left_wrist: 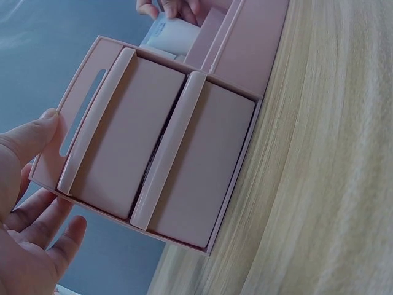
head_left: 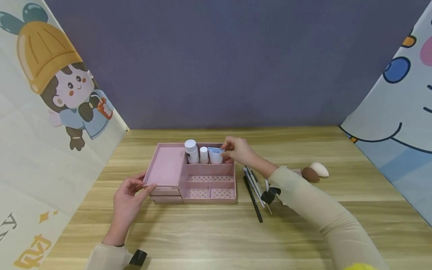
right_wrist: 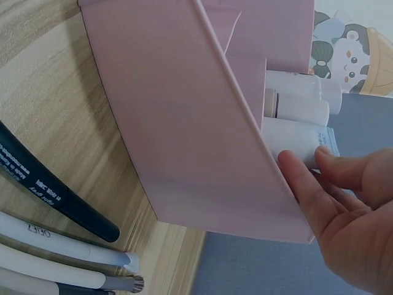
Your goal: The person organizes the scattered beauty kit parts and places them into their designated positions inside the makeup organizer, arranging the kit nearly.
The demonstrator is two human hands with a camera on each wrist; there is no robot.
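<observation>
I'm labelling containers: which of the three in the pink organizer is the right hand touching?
The blue-topped tube, rightmost of the three: only it is gripped by the right hand. The small bottle and large bottle are untouched.

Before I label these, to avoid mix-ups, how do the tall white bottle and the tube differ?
The bottle is round with a cap on top; the tube has a flat, bluish top edge. The bottle stands taller than the tube. The right hand holds the tube, not the bottle. Both stand in the pink box.
</observation>
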